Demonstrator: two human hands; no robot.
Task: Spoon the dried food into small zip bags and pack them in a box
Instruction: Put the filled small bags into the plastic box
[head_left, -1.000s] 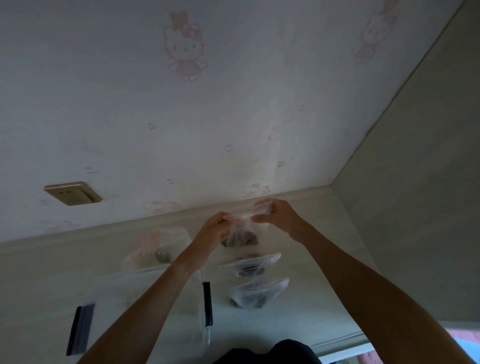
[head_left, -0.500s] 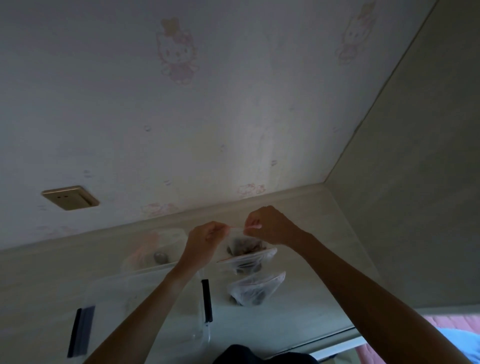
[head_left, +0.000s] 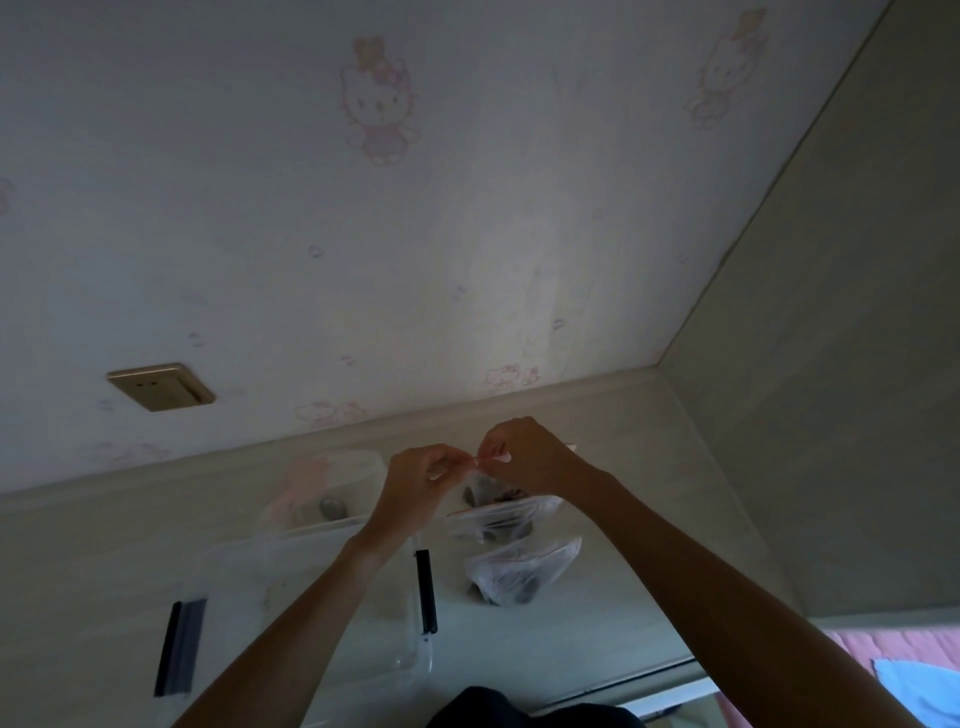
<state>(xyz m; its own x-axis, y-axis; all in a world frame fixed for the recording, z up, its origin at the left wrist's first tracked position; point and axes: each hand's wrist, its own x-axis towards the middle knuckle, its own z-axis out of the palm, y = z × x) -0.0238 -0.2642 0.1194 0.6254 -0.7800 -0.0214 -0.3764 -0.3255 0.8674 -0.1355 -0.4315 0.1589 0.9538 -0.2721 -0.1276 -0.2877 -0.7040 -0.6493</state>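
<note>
Pinching the zip bag (head_left: 485, 491) top edge, both hands' fingers (head_left: 441, 467) meet above the desk (head_left: 613, 467).

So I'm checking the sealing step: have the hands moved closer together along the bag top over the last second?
Yes. Above the two lying bags, left hand and right hand now nearly meet.
</note>
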